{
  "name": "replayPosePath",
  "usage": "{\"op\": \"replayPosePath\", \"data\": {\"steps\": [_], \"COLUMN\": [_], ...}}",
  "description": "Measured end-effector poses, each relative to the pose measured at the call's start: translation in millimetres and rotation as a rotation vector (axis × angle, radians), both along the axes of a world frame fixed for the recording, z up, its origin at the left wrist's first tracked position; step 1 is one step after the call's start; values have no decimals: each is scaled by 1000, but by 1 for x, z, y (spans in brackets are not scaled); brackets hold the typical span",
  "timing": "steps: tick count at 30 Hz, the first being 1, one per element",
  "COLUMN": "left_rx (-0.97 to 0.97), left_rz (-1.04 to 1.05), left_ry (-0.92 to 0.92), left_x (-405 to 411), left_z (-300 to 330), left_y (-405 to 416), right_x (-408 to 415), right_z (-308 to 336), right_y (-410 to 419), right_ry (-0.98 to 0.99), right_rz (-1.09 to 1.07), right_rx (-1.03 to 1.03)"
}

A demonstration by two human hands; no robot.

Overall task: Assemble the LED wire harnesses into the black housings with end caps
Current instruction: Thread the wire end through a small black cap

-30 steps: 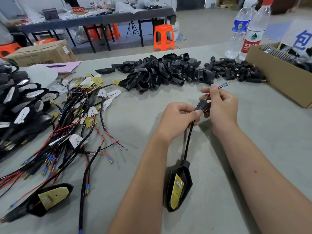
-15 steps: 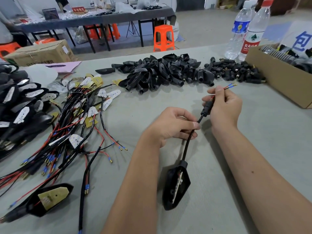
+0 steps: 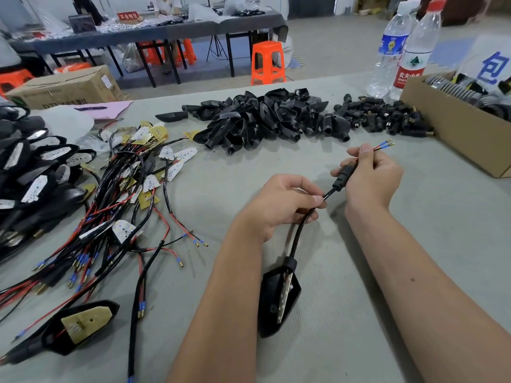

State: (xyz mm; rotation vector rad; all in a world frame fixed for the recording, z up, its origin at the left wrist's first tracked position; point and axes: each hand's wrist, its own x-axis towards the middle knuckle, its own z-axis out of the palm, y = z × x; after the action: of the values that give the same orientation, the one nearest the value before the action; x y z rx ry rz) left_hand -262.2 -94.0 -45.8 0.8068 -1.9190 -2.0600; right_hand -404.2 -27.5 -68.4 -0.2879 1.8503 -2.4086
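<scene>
From the head camera we see our left hand (image 3: 279,201) pinching the black wire (image 3: 300,233) between thumb and finger. Our right hand (image 3: 372,176) is curled around the little black cap (image 3: 343,176) on that wire, and its thumb and finger pinch the thin red wires (image 3: 383,146) too. The wire runs in a long line from the black shell (image 3: 276,302) at 6 o'clock, low on the table (image 3: 414,230), up to the cap at 1 o'clock. The shell lies on the table near our left arm. The cap sits just past our left fingertips, so we think our right hand should slide it down the wire toward the shell. Both wrists hang a little above the table.
</scene>
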Motion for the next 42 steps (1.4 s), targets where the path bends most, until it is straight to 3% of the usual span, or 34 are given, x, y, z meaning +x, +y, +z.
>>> {"op": "replayPosePath", "data": {"steps": [6,12,19,25,29,34,37,42], "left_rx": [-46,55,112,98,71,43,33,83], "left_rz": [-11,-71,24,-13,-63,110,173,131], "left_ry": [5,21,60,8,-28,25,20,30], "left_x": [-1,-2,-7,2,4,4,3,3], "left_z": [-1,0,-1,2,4,3,1,1], "left_y": [2,5,8,-3,-5,-7,-8,-7], "right_x": [1,8,10,-2,0,0,2,2], "right_z": [1,5,3,0,0,6,3,2], "right_y": [1,2,-3,0,-2,0,1,0], "right_ry": [185,265,337,122,100,-125,-57,-21], "right_rz": [-142,-222,4,-6,13,423,588,453], "right_rx": [153,143,168,52,40,-96,-9,-11]}}
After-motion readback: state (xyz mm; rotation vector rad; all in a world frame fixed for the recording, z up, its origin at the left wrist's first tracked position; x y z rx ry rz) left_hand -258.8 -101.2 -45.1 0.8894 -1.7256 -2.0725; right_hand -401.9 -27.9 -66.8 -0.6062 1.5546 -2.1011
